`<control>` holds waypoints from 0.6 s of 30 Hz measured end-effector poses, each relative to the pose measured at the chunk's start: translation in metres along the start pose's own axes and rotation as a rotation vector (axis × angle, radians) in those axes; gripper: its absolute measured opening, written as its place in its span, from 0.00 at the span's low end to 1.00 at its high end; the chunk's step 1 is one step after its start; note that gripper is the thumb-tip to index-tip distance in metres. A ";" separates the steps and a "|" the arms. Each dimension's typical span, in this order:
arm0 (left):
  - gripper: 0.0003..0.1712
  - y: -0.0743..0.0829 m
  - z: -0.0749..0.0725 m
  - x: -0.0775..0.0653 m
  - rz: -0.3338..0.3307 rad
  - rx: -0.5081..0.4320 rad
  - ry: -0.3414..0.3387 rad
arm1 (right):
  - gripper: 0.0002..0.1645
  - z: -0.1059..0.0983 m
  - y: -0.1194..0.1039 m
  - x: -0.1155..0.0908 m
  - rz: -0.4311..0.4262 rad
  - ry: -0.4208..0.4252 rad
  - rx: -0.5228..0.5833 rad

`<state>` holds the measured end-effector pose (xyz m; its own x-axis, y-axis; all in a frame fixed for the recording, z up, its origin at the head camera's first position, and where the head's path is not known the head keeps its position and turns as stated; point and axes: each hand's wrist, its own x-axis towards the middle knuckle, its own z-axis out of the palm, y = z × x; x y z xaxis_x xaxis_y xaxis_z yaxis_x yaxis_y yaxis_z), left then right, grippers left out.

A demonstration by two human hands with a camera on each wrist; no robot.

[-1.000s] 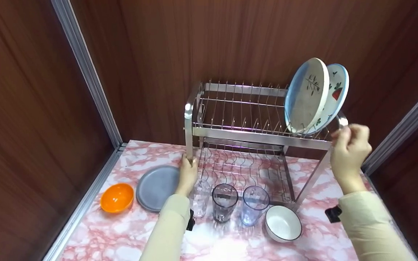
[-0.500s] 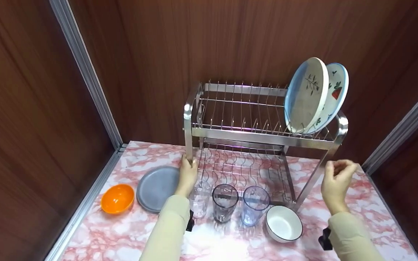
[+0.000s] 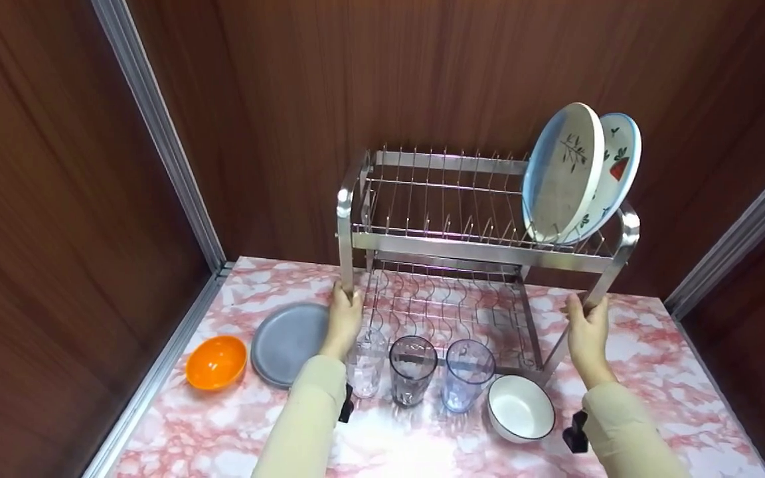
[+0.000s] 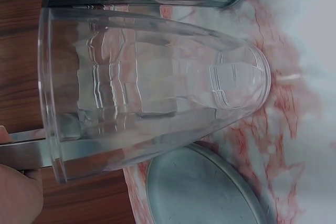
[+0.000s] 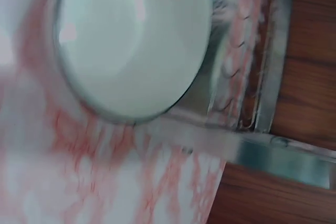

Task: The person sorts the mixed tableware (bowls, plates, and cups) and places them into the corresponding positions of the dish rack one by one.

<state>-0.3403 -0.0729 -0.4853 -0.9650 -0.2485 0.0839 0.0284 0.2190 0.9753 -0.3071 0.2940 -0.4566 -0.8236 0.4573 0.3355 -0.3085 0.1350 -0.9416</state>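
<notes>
A two-tier metal dish rack point(image 3: 475, 251) stands against the back wall. My left hand point(image 3: 341, 322) grips its left front leg; in the left wrist view part of that hand point(image 4: 18, 195) shows at the leg behind a clear glass point(image 4: 157, 77). On the other side my right hand point(image 3: 588, 335) holds the right front leg, thumb and fingers to either side of it. The right wrist view is blurred and shows that leg point(image 5: 283, 158) without the hand. Two plates lean upright at the top tier's right end: a pale one with a twig print point(image 3: 562, 172) and a strawberry-patterned one point(image 3: 625, 156).
Before the rack stand the clear glass, a dark glass point(image 3: 411, 375), a purplish glass point(image 3: 465, 378) and a white bowl point(image 3: 520, 410). A grey plate point(image 3: 286, 345) and an orange bowl point(image 3: 215, 364) lie on the left. Wooden panels point(image 3: 276, 99) enclose the marbled table point(image 3: 190, 431).
My right hand has come down from the rack's upper right corner, swung clear of it, then moved left onto the right front leg. My left hand has stayed in place.
</notes>
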 end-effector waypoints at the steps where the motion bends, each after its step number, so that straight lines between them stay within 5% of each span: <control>1: 0.20 0.001 0.001 0.000 -0.001 -0.002 -0.002 | 0.05 0.000 0.001 0.002 0.022 0.004 0.020; 4: 0.21 0.002 0.000 0.000 0.001 -0.014 -0.011 | 0.08 -0.001 0.004 0.008 0.087 0.014 0.063; 11: 0.16 -0.001 -0.009 0.000 0.038 -0.030 -0.041 | 0.20 -0.001 0.007 0.011 0.179 -0.014 -0.072; 18: 0.21 -0.016 -0.028 -0.016 0.053 -0.100 -0.119 | 0.23 -0.005 0.006 0.010 0.199 -0.003 -0.066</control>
<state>-0.3181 -0.0987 -0.4962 -0.9853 -0.1245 0.1173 0.1006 0.1325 0.9861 -0.3150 0.3042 -0.4589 -0.8666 0.4782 0.1423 -0.1077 0.0992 -0.9892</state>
